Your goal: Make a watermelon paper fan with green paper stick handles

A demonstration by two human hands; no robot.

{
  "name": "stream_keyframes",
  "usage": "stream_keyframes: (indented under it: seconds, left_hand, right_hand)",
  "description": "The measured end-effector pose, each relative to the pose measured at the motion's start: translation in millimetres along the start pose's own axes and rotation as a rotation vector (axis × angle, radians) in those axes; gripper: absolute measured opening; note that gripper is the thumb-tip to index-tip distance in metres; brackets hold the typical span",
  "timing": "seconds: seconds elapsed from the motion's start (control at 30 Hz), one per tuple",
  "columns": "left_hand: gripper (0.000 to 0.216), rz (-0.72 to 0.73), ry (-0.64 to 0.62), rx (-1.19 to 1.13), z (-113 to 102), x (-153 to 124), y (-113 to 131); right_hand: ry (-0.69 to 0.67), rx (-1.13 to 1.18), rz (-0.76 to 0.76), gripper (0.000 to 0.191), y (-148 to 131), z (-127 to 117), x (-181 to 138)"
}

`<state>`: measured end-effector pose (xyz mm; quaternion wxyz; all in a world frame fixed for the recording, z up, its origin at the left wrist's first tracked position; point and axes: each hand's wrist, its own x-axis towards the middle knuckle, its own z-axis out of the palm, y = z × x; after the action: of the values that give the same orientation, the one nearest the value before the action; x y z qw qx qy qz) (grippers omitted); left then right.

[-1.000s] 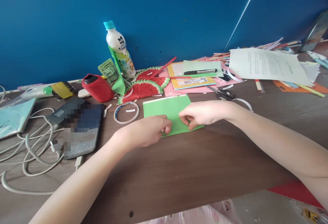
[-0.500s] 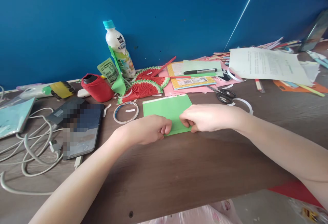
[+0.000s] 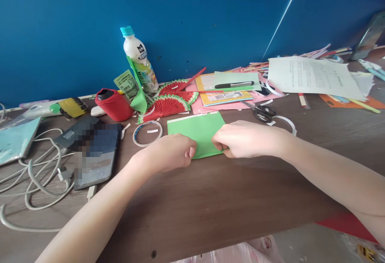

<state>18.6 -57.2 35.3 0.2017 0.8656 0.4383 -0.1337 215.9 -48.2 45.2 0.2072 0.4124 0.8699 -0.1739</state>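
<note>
A green sheet of paper [image 3: 197,130] lies on the brown table, with a white strip along its far edge. My left hand [image 3: 177,152] is closed at the paper's near left corner, fingers curled on it. At the near right corner my right hand [image 3: 240,139] pinches the paper's edge. Both hands cover parts of the near edge. Just left of the sheet lies a roll of tape [image 3: 134,137] with a small white scrap inside its ring. Beyond the sheet are red pleated paper fans [image 3: 164,107] with green and white rims.
Black scissors [image 3: 262,113] lie to the right, near a pink sheet and a black marker [image 3: 234,84]. A bottle [image 3: 140,58] stands against the blue wall. On the left are a phone [image 3: 104,154], white cables [image 3: 28,174] and a red-wrapped spool [image 3: 116,106].
My left hand has shifted slightly left along the near edge of the green paper. The right hand stays at its corner with little movement.
</note>
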Motion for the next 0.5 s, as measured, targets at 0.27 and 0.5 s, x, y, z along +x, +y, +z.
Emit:
stream_keyframes:
  seconds: [0.27,0.5]
  left_hand:
    - [0.014,0.033,-0.023,-0.072,-4.5,1.3,-8.5]
    - [0.014,-0.002,-0.027,-0.117,-6.4,2.8,-9.5]
  right_hand:
    - [-0.002,0.036,0.004,0.009,4.7,-2.4,-0.8]
    - [0.002,0.123,-0.007,0.008,9.6,0.3,1.4]
